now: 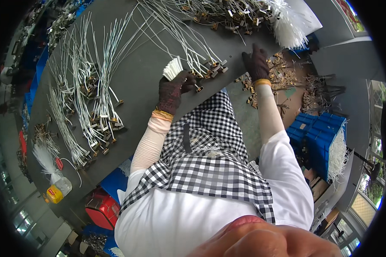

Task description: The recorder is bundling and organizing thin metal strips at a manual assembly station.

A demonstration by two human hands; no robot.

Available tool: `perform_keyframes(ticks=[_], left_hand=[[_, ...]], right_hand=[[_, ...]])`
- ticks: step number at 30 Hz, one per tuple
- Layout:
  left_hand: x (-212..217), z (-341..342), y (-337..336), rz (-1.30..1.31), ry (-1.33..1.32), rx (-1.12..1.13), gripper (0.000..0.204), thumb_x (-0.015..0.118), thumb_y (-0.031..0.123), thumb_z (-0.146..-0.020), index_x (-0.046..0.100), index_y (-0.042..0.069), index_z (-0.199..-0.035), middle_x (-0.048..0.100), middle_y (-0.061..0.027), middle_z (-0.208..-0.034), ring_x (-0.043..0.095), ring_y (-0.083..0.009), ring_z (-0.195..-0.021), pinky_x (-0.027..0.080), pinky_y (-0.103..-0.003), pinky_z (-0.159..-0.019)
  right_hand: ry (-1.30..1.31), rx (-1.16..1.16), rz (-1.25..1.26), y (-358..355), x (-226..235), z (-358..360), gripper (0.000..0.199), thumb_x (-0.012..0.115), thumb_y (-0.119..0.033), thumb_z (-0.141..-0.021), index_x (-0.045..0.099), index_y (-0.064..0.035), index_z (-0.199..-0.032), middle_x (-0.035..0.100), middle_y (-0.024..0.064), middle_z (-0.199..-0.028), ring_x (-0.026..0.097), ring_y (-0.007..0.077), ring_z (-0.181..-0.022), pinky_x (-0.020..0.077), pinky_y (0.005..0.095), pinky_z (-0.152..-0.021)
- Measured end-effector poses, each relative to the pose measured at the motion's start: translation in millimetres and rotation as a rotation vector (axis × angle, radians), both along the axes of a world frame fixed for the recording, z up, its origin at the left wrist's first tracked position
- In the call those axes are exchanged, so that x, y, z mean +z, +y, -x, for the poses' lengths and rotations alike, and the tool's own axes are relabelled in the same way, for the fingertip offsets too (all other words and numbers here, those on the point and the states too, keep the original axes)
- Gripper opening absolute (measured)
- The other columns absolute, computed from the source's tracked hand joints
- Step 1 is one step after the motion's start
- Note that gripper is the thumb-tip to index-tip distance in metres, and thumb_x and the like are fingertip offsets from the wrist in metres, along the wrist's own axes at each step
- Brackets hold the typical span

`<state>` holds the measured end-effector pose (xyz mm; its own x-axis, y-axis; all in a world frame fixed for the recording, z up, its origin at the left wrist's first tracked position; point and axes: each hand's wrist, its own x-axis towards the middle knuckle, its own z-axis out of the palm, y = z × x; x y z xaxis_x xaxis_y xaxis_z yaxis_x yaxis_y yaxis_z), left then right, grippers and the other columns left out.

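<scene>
My left hand [172, 91], in a dark knitted glove, is closed round a bundle of short white tubes [173, 68] above the dark table. Close by its fingertips lies a small brown-and-silver part [199, 88] on a wire. Just beyond are several white wires [188, 45] ending in similar small metal parts [216, 68]. Over the table's right edge, my right hand [258, 64], gloved too, has its index finger and thumb stretched apart. Nothing shows between them, though its other fingers are partly hidden.
More bunches of white wires [103, 77] with metal ends cover the table's left side. A heap of parts [231, 15] and a bundle of clear strips [287, 28] lie at the back. Small brass-coloured parts [281, 75] fill the right. Blue crates [315, 128] stand below them; a bottle [58, 190] is at left.
</scene>
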<state>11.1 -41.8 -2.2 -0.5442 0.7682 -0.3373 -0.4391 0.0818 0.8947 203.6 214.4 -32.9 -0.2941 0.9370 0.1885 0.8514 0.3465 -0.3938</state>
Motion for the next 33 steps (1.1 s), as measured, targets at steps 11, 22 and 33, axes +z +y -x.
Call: perform_keyframes(ticks=[11,22,33], left_hand=[[-67,-124,99,-0.181,-0.529,-0.268,0.022,0.065,0.010,-0.091,0.063,-0.001,-0.109,0.068,-0.0117,-0.096,0.069,-0.0198,-0.086,0.060,-0.028,-0.077],[-92,-85,167,-0.396,0.505,-0.241,0.029,0.069,0.019,-0.090,0.065,0.003,-0.114,0.070,-0.0159,-0.108,0.069,-0.0277,-0.100,0.054,-0.036,-0.089],[-28,0,146,-0.485,-0.564,-0.053,0.020,0.046,0.007,-0.101,0.054,-0.006,-0.114,0.065,-0.0193,-0.111,0.064,-0.0322,-0.110,0.054,-0.049,-0.100]], right_hand=[[0.638,-0.010,0.881,-118,8,-152,0.024,0.060,-0.017,-0.090,0.064,0.0013,-0.105,0.060,0.0043,-0.070,0.057,0.0122,-0.062,0.0461,0.0299,-0.056],[0.501,-0.202,1.262,-281,41,-338,0.028,0.066,-0.012,-0.086,0.068,0.0033,-0.109,0.065,0.0041,-0.082,0.059,0.0118,-0.071,0.0483,0.0269,-0.066],[0.449,-0.161,1.337,-278,27,-328,0.032,0.067,-0.012,-0.083,0.069,0.0025,-0.111,0.068,0.0063,-0.086,0.061,0.0129,-0.075,0.0500,0.0277,-0.069]])
